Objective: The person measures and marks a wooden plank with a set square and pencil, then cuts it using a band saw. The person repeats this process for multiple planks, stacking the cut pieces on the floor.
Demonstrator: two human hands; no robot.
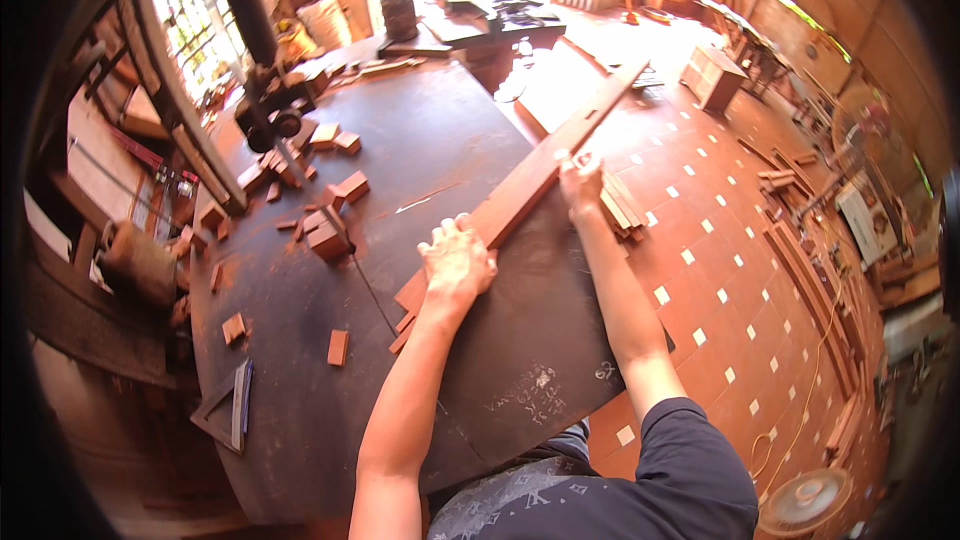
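Observation:
A long reddish-brown wooden plank [525, 190] lies slantwise across the dark saw table [520, 325], its far end reaching out past the table's right edge. A small slot shows in its far part. My left hand [458, 258] grips it towards the near end, fingers spread over its top. Further along, my right hand [581, 183] is closed round the plank's right edge. Beyond my left wrist the near end tapers into narrow pieces [404, 324], partly covered by my arm. The band saw's upper guide [272, 118] hangs over the left of the table.
Cut wooden blocks [326, 238] cluster by the blade, with a loose block [338, 347] nearer me. A set square [232, 408] rests at the left table edge. Stacked strips [625, 208] stand beside the table. On the tiled floor are long boards [815, 305] and a round fan [806, 500].

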